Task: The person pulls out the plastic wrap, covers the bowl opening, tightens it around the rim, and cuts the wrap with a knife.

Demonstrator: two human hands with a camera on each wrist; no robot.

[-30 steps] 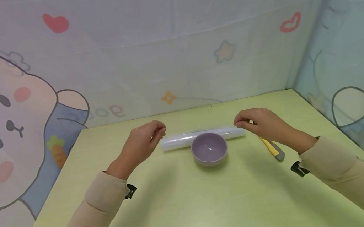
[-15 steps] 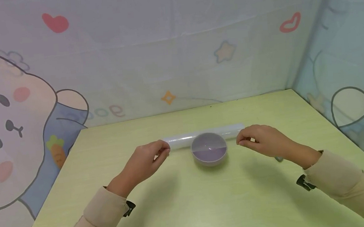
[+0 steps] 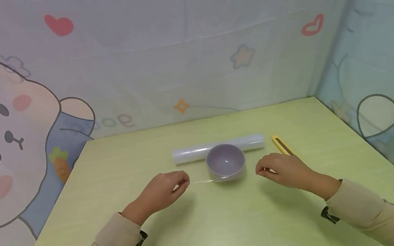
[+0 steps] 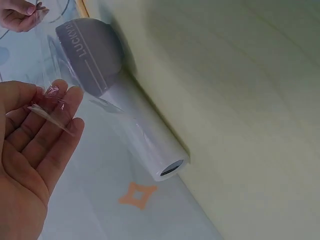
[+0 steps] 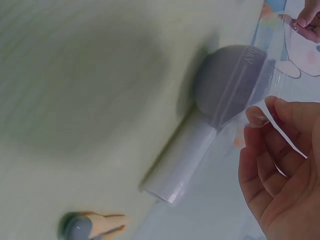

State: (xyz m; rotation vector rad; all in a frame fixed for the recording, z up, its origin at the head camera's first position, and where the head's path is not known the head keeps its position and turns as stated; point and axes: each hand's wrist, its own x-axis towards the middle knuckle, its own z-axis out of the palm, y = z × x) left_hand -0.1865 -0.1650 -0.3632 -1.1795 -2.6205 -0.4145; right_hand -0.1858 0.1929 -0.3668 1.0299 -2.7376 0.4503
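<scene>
Between both hands stretches a sheet of clear plastic wrap (image 3: 205, 181), drawn from the roll of plastic wrap (image 3: 190, 154) and over the purple bowl (image 3: 226, 161). One corner of the sheet is pinched by my left hand (image 3: 165, 191) between thumb and fingers, left of the bowl; the crumpled film shows in the left wrist view. My right hand (image 3: 284, 170) pinches the opposite corner, right of the bowl. The bowl stands upright in front of the roll, which lies crosswise behind it. Part of the film is too clear to trace.
A yellow utility knife (image 3: 283, 146) lies on the pale green table (image 3: 226, 225) behind my right hand, partly hidden by it. A patterned cloth (image 3: 137, 66) hangs along the table's back edge, with more cloth at both sides.
Both hands have come toward me, from beside the roll to the near side of the bowl, drawing the plastic wrap over it. The bowl and roll have stayed in place.
</scene>
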